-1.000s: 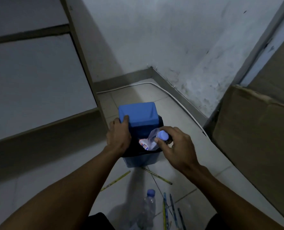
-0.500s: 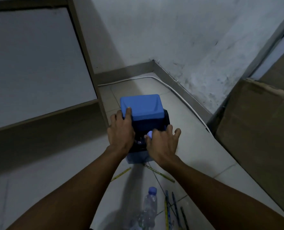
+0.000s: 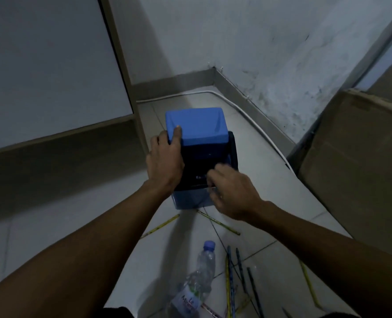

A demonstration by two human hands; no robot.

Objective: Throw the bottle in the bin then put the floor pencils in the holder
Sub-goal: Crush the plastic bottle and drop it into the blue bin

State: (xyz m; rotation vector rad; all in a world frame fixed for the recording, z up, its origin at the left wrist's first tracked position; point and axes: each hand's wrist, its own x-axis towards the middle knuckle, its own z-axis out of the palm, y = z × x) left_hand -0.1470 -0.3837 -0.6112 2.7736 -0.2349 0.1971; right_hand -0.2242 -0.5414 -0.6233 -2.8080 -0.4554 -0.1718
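Tiled floor; bottle now binned

- The bin stands on the floor near the room's far corner, its lid tipped up behind the opening.
- A bottle lies on the floor nearer the person.
- Pencils lie scattered just right of the bottle.
- A cardboard box stands at the right floor edge.

Dim corner, stained white wall, pale tiled floor, cardboard box right
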